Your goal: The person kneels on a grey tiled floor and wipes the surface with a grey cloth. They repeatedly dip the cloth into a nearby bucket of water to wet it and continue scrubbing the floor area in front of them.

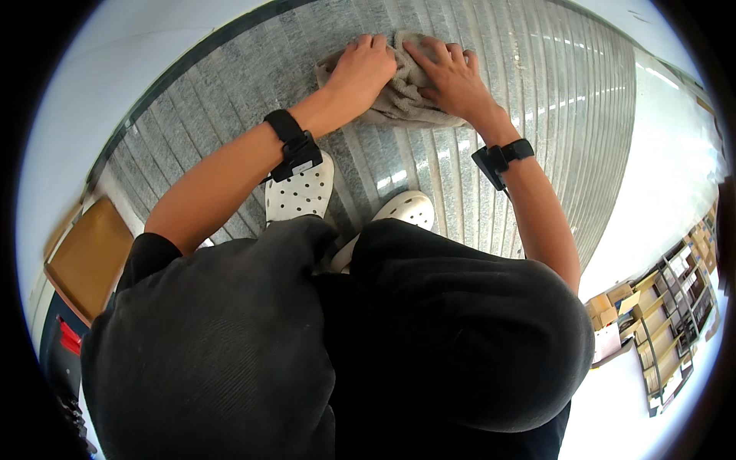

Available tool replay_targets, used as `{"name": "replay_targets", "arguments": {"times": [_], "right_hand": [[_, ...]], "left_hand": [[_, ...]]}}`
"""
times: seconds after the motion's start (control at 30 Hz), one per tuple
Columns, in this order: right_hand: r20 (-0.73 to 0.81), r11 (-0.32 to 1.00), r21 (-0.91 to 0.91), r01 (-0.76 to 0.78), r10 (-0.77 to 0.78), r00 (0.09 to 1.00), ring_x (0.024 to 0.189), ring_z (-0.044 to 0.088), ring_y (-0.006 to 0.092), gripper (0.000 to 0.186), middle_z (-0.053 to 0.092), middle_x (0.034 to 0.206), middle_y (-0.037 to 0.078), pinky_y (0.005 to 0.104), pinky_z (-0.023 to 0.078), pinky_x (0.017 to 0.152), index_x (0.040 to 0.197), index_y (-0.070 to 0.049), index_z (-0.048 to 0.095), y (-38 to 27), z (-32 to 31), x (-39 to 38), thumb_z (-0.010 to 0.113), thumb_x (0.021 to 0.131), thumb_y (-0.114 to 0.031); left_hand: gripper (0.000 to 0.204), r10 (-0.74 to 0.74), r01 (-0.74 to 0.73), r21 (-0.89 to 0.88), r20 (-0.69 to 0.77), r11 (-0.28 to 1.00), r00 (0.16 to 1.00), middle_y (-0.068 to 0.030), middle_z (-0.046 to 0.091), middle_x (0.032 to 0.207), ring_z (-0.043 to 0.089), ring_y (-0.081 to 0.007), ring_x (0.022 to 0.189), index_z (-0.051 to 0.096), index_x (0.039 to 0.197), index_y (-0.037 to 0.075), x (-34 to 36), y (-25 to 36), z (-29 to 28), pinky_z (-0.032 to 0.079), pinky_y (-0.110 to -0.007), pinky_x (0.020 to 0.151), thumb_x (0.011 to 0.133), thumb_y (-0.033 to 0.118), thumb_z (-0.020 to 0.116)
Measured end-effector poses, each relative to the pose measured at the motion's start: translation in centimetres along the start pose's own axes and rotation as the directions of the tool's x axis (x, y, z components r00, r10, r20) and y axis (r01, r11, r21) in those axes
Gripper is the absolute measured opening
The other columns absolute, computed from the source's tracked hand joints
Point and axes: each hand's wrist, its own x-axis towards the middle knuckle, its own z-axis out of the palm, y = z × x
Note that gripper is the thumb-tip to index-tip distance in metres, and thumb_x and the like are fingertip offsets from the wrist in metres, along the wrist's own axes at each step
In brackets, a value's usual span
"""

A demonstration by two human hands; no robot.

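Note:
A crumpled grey-brown cloth [410, 92] lies on the ridged grey stone floor [199, 115]. My left hand [365, 70] is closed on the cloth's left part, fingers bent into it. My right hand [452, 80] rests on the right part with fingers spread and slightly bent. Both forearms carry black strapped devices at the wrists. Below the cloth are my feet in white perforated clogs, the left shoe [299, 188] and the right shoe [402, 207], behind my dark-clad knees.
A white wall [69, 84] curves along the left beyond the floor's dark edge. A brown board [88, 257] and a red item [70, 333] are at lower left. At right, shelves with cardboard boxes [652, 322] stand beside a bright pale surface [667, 169].

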Motion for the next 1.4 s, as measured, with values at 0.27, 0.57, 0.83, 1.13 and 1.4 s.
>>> {"name": "replay_targets", "arguments": {"times": [0.27,0.57,0.83,1.13,1.4], "right_hand": [[-0.148,0.991,0.092,-0.092,0.105,0.983,0.107,0.051,0.0285,0.067,0.055,0.119,0.007,0.0422,0.042,0.089,0.138,-0.018,0.056,-2.8,1.3,-1.7,0.064,0.074,-0.003],[-0.17,0.94,0.186,-0.288,0.319,0.932,0.099,0.054,0.0352,0.029,0.054,0.104,0.015,0.0439,0.05,0.082,0.099,-0.003,0.056,-6.0,2.4,-4.2,0.06,0.071,-0.001],[0.076,0.916,0.282,-0.287,0.277,0.958,0.096,0.06,0.0423,0.022,0.061,0.098,0.024,0.0484,0.051,0.083,0.092,0.001,0.058,-4.7,2.5,-3.8,0.06,0.071,-0.004],[-0.267,0.886,0.32,0.337,-0.257,0.929,0.096,0.058,0.0458,0.03,0.06,0.097,0.026,0.0486,0.047,0.081,0.105,0.002,0.056,-6.1,-17.7,8.9,0.067,0.079,-0.009],[-0.26,0.484,0.019,0.875,-0.843,0.471,0.088,0.058,0.034,0.023,0.055,0.094,0.017,0.0446,0.047,0.081,0.096,0.003,0.056,-29.4,-38.0,19.6,0.065,0.081,-0.012]], "left_hand": [[0.025,0.088,-0.086,-0.047,0.046,0.995,0.995,-0.015,0.058,0.101,0.06,-0.0315,0.1,0.061,0.095,-0.003,-1.3,0.9,0.4,0.054,-0.036,0.087,0.071,-0.007,0.063],[0.022,0.114,-0.109,-0.234,0.008,0.966,0.993,-0.0169,0.056,0.102,0.059,-0.0341,0.101,0.058,0.098,-0.002,-2.2,2.0,1.5,0.054,-0.039,0.085,0.076,-0.007,0.057],[0.013,0.14,-0.05,-0.516,0.137,0.855,0.981,-0.0187,0.057,0.097,0.059,-0.0376,0.095,0.058,0.095,-0.003,-3.3,0.6,-0.2,0.049,-0.045,0.08,0.084,0.005,0.057],[0.022,-0.188,0.065,-0.538,-0.176,0.84,0.966,-0.0156,0.058,0.101,0.061,-0.0365,0.093,0.058,0.104,0.0,-10.8,-5.7,-19.6,0.051,-0.043,0.079,0.086,0.011,0.065],[0.032,-0.371,0.376,-0.127,-0.613,0.918,0.698,-0.0158,0.061,0.108,0.064,-0.0331,0.093,0.057,0.115,-0.002,-30.3,-10.6,-41.3,0.053,-0.038,0.081,0.084,-0.002,0.065]]}}
